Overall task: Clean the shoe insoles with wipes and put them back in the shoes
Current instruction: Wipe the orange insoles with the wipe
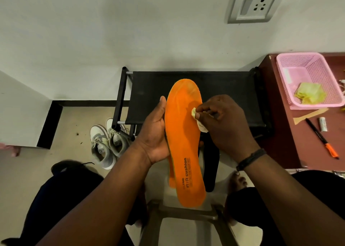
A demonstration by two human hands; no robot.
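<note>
Orange insole [183, 137] between left hand [155, 133] fingers and right hand's [225, 122] wipe [197, 119].

"AIR cushion" on orange insole [183, 133]

You face a plain white wall [130, 31] with a grey switch-and-socket plate [254, 5] high on the right. Below it stands a black fabric-topped rack [149, 89] on a beige floor [78, 122]. To your right sits a maroon table [280, 119], probably wood.
</note>
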